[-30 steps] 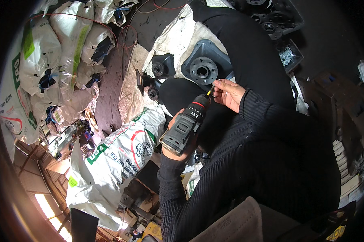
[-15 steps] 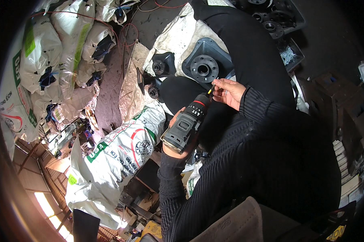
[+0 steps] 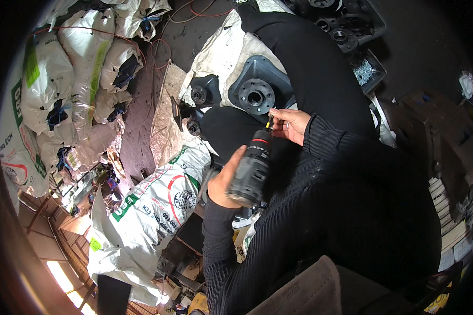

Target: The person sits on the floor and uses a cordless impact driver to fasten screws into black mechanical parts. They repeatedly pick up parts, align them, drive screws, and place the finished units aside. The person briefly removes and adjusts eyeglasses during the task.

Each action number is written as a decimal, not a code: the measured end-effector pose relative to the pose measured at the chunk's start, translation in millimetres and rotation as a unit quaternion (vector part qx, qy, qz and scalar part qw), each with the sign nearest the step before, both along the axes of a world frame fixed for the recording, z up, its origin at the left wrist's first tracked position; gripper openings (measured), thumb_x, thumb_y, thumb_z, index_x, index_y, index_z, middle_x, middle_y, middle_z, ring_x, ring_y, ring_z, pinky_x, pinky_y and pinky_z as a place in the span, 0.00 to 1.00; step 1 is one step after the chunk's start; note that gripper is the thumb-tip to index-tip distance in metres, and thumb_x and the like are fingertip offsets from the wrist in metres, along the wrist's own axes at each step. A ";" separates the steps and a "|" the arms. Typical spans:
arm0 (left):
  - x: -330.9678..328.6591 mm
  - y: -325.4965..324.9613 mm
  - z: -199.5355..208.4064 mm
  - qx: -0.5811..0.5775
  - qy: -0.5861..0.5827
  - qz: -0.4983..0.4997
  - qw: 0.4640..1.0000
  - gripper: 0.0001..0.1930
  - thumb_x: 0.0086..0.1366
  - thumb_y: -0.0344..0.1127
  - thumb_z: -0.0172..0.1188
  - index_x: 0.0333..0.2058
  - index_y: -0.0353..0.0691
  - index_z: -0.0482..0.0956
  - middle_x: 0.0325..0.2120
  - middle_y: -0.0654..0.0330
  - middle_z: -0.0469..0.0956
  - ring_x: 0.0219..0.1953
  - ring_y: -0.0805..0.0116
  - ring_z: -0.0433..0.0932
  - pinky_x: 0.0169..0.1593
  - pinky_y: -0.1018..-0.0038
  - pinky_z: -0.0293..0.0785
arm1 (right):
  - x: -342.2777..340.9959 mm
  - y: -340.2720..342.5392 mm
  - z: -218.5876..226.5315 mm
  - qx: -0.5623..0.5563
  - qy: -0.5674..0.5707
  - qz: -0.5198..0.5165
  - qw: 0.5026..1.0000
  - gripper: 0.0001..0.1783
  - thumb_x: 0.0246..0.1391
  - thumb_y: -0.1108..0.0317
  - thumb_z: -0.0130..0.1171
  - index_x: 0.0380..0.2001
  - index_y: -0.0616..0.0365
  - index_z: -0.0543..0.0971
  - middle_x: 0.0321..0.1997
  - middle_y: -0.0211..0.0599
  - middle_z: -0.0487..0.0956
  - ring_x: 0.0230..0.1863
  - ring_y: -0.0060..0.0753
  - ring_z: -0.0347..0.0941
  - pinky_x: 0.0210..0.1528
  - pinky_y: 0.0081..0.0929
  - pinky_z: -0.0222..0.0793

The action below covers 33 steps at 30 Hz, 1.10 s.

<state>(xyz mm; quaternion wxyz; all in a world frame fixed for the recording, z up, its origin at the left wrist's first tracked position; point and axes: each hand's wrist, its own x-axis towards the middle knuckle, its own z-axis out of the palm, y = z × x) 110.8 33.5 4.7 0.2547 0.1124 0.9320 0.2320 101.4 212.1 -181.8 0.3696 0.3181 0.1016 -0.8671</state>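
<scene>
My left hand (image 3: pixel 225 181) is wrapped round a black cordless drill (image 3: pixel 249 176) with a red ring near its chuck. Out of the chuck sticks a driver bit (image 3: pixel 269 124) with a yellow band, pointing away from me. My right hand (image 3: pixel 293 124) pinches at the bit's tip; whatever small thing is between the fingertips I cannot make out. Just beyond the tip lies a dark grey square plastic part (image 3: pixel 242 75), with a round, holed flange (image 3: pixel 245 97) on top. Smaller flanged parts (image 3: pixel 207 90) rest to its left, near my knee.
At the right, a dark tray (image 3: pixel 375 80) holds many small silvery screws (image 3: pixel 363 72). Behind it stands a bin of black round parts (image 3: pixel 344 39). White sacks (image 3: pixel 86 47) fill the left, another sack (image 3: pixel 163 197) lies nearer, and a red cord (image 3: pixel 165 46) crosses the floor.
The drill has rolled in my left hand, so its side faces up less, and its bit points more steeply away. The whole view has shifted slightly. My right fingertips stay at the bit's tip.
</scene>
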 end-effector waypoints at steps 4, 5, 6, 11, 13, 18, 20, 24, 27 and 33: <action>-8.8 0.3 4.7 -0.015 -0.009 -0.013 1.000 0.34 0.48 0.31 0.65 0.56 0.44 0.66 0.37 0.55 0.80 0.33 0.59 0.81 0.36 0.72 0.77 | -5.0 -0.3 -0.4 -0.003 -0.015 0.014 1.000 0.10 0.54 0.60 0.59 0.33 0.55 0.76 0.25 0.22 0.72 0.29 0.20 0.71 0.40 0.24 0.73; -10.2 -2.1 4.8 -0.022 -0.027 -0.014 0.999 0.34 0.50 0.31 0.64 0.57 0.43 0.64 0.39 0.54 0.78 0.37 0.61 0.80 0.39 0.73 0.76 | -5.4 0.3 0.5 -0.022 -0.003 0.007 1.000 0.10 0.55 0.60 0.58 0.33 0.55 0.76 0.25 0.22 0.72 0.30 0.20 0.71 0.41 0.24 0.73; -10.5 -3.9 2.6 0.036 -0.069 0.047 0.996 0.34 0.50 0.31 0.63 0.58 0.44 0.64 0.42 0.53 0.77 0.39 0.60 0.79 0.41 0.73 0.76 | -5.4 0.6 1.7 -0.031 -0.004 0.006 1.000 0.10 0.55 0.60 0.58 0.33 0.55 0.76 0.26 0.23 0.72 0.30 0.20 0.71 0.41 0.25 0.73; -15.5 -13.4 -19.6 0.014 -0.016 -0.017 1.000 0.28 0.52 0.33 0.61 0.54 0.42 0.67 0.51 0.52 0.70 0.49 0.60 0.74 0.50 0.71 0.71 | -3.3 -6.3 5.3 0.046 -0.016 -0.017 0.999 0.11 0.58 0.59 0.53 0.35 0.56 0.75 0.26 0.23 0.69 0.29 0.19 0.67 0.41 0.25 0.72; -22.2 -16.6 -26.0 -0.018 0.016 -0.050 0.998 0.24 0.52 0.32 0.61 0.50 0.40 0.70 0.50 0.54 0.71 0.48 0.58 0.75 0.50 0.70 0.71 | -2.8 -11.5 3.5 0.123 -0.032 0.005 0.992 0.12 0.59 0.59 0.51 0.37 0.56 0.74 0.25 0.22 0.68 0.27 0.17 0.65 0.40 0.25 0.71; -46.1 -19.7 -31.6 0.027 -0.027 -0.031 0.999 0.27 0.49 0.32 0.61 0.51 0.41 0.70 0.51 0.54 0.71 0.49 0.58 0.74 0.51 0.70 0.71 | -1.2 -22.5 -10.4 0.251 -0.023 0.017 0.968 0.14 0.59 0.56 0.51 0.41 0.53 0.73 0.25 0.21 0.69 0.25 0.15 0.63 0.36 0.20 0.67; -54.0 -17.5 -32.5 0.030 -0.038 -0.047 0.998 0.28 0.48 0.32 0.61 0.52 0.40 0.69 0.51 0.54 0.71 0.49 0.59 0.74 0.51 0.70 0.70 | -1.2 -28.2 -19.4 0.270 0.003 0.032 0.962 0.17 0.58 0.56 0.53 0.44 0.55 0.72 0.34 0.25 0.74 0.30 0.18 0.67 0.33 0.21 0.68; -63.2 -10.2 -30.8 0.055 -0.017 -0.086 0.995 0.30 0.46 0.31 0.61 0.52 0.41 0.69 0.52 0.55 0.70 0.51 0.60 0.73 0.54 0.73 0.67 | -2.9 -41.0 -40.7 0.336 0.047 0.059 0.939 0.27 0.54 0.53 0.58 0.49 0.61 0.70 0.37 0.33 0.76 0.32 0.24 0.71 0.29 0.24 0.70; -70.8 -2.2 -33.8 -0.039 -0.035 -0.104 0.993 0.34 0.42 0.33 0.62 0.54 0.45 0.68 0.41 0.53 0.76 0.44 0.59 0.77 0.47 0.72 0.72 | 1.6 -44.2 -53.9 0.348 0.134 0.005 0.928 0.20 0.53 0.52 0.58 0.38 0.59 0.74 0.29 0.29 0.75 0.28 0.21 0.70 0.28 0.22 0.69; -79.4 15.6 -33.4 -0.126 -0.091 -0.027 0.988 0.38 0.41 0.40 0.64 0.56 0.53 0.65 0.31 0.50 0.79 0.36 0.53 0.79 0.41 0.65 0.75 | 3.6 -56.3 -68.2 0.400 0.105 -0.078 0.907 0.08 0.50 0.66 0.59 0.29 0.60 0.76 0.23 0.29 0.73 0.19 0.23 0.68 0.18 0.26 0.63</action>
